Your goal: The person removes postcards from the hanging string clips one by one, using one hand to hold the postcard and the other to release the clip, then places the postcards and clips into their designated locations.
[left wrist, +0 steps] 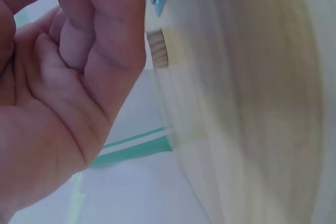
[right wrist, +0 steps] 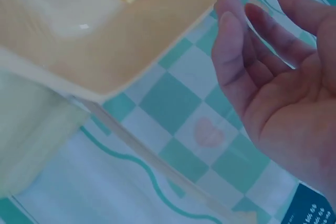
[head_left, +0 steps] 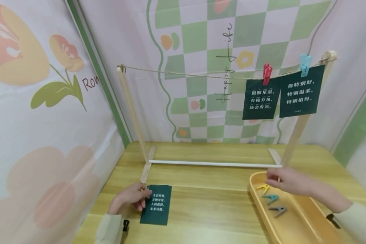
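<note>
Cards [head_left: 302, 91] hang on the rack [head_left: 216, 164], and a card pile [head_left: 158, 217] lies in front of it.
A string [head_left: 183, 74] runs across the rack's top, likely so cards can dangle with their words showing. By its right post, a red clip [head_left: 266, 75] and a blue clip [head_left: 305, 65] pinch the two cards to the string, so they do not drop. The card pile is on the desk [head_left: 207, 203] by the rack's left foot; the left hand [head_left: 131, 198] touches its edge with bent fingers, but I cannot tell if they pinch a card. A yellow tray [head_left: 305, 217] sits before the rack's right foot, and its walls seem good for keeping a yellow clip [head_left: 263, 187], a teal clip [head_left: 270, 198] and a grey clip [head_left: 278, 210] together. Over the tray's end nearest the rack, the right hand [head_left: 288, 181] has loose fingers, with nothing seen in them.
</note>
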Available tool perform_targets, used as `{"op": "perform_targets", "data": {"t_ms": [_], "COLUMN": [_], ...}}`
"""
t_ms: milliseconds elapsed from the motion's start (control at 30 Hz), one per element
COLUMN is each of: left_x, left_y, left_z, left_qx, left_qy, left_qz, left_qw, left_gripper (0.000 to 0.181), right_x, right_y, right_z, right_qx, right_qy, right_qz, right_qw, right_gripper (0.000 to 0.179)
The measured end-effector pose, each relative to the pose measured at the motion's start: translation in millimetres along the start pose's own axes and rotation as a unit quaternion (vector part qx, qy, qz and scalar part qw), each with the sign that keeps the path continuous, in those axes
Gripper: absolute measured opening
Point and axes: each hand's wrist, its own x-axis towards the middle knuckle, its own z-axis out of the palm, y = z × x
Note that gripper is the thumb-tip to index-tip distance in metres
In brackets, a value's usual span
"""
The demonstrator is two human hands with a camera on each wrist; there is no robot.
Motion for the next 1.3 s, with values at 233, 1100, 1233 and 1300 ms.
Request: {"op": "perform_targets", "data": {"t_ms": [233, 1100, 1233, 1300], "left_x": [11.1, 35.2, 36.5, 37.2], "left_y": [11.5, 73.6, 85.4, 91.5], "left_z": [-0.5, 3.1, 5.5, 6.7], "left_qx": [-0.011, -0.074, -0.082, -0.093], "left_qy": [0.028, 0.177, 0.187, 0.188], "left_qz": [0.017, 0.139, 0.149, 0.151], "left_qw": [0.9994, 0.9715, 0.9676, 0.9660], "left_gripper": [0.032, 0.032, 0.033, 0.032], "right_x": [7.3, 35.2, 40.3, 41.9], "right_y": [-11, -40, -42, -45], "right_z": [-22, -77, -84, -89], "right_qx": [-0.039, -0.103, -0.101, -0.097], "right_qy": [0.046, 0.280, 0.302, 0.309], "right_qz": [0.039, -0.044, -0.071, -0.077], "right_qw": [0.9974, 0.9533, 0.9453, 0.9430], "right_gripper": [0.014, 0.017, 0.019, 0.021]}}
